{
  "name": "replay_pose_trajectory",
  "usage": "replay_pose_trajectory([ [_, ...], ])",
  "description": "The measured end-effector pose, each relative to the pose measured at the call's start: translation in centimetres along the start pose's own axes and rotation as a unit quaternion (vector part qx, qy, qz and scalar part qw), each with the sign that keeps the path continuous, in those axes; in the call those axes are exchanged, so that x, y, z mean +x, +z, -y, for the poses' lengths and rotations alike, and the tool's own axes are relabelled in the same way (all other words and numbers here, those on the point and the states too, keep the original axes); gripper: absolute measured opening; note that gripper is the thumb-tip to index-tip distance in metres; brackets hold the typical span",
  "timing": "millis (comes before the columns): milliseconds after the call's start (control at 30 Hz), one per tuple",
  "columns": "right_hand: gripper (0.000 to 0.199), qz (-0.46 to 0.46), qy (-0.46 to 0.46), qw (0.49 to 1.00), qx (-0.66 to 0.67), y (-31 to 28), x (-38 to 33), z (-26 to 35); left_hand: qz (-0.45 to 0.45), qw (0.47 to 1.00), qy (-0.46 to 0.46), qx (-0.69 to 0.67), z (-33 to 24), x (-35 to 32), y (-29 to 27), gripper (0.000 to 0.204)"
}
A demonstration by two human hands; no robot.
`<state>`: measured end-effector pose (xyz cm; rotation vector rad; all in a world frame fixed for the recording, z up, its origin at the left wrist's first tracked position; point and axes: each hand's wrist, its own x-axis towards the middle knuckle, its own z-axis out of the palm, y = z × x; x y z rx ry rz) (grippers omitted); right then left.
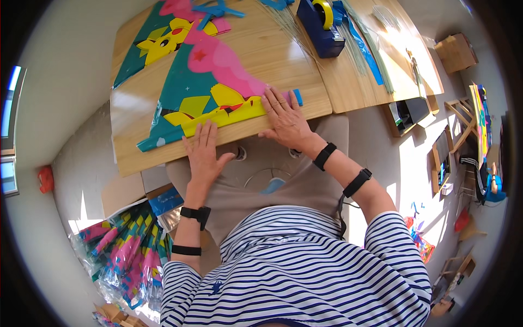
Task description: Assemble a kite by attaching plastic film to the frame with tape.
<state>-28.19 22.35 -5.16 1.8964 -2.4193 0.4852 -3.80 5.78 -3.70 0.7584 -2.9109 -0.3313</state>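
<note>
A thin, glossy printed sheet (pixel 188 82) in green, pink and yellow, with a cartoon figure on it, lies on the wooden table in front of me. Its near edge is folded or rolled into a narrow strip along the table's front. My left hand (pixel 202 146) rests its outstretched fingertips on the yellow part of that strip. Flat across the strip's right end lies my right hand (pixel 286 121), fingers extended. Just past its fingertips a short blue piece (pixel 297 97) sticks out. Neither hand grasps anything. Part of the strip is hidden beneath the right hand.
Another printed sheet (pixel 163 43) and blue strips (pixel 218 11) lie farther back on the table (pixel 272 60). A blue tape dispenser (pixel 321 32) stands at the back right, beside thin sticks (pixel 376 54). Wrapped printed bundles (pixel 128 250) fill a box at lower left.
</note>
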Motion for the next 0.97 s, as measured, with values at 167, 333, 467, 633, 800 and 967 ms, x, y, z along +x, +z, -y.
replay_pose_trajectory([
  [167, 0.101, 0.026, 0.018, 1.0, 0.001, -0.3, -0.4, -1.7, 0.009, 0.999, -0.014, 0.033, -0.3, -0.1, 0.1, 0.099],
  [333, 0.097, 0.032, 0.034, 0.999, -0.004, -0.2, -0.9, -3.2, 0.017, 0.999, -0.019, 0.038, -0.5, 0.3, 0.3, 0.096],
  [467, 0.082, -0.011, 0.045, 0.998, 0.033, -1.2, -0.5, -4.8, 0.009, 0.999, -0.021, 0.032, -0.6, 0.2, 0.1, 0.093],
  [633, 0.033, -0.177, 0.232, 0.956, 0.032, -5.7, -1.4, -13.6, 0.019, 0.999, -0.028, 0.039, -0.6, 0.4, 0.1, 0.094],
  [800, 0.023, -0.157, 0.476, 0.857, -0.117, -8.2, -5.7, -23.1, 0.029, 0.998, -0.037, 0.036, -1.0, 0.6, -0.2, 0.095],
  [967, 0.022, -0.029, 0.555, 0.832, -0.015, -7.6, -7.3, -26.9, 0.056, 0.997, -0.047, 0.035, -1.0, 0.6, -0.3, 0.097],
])
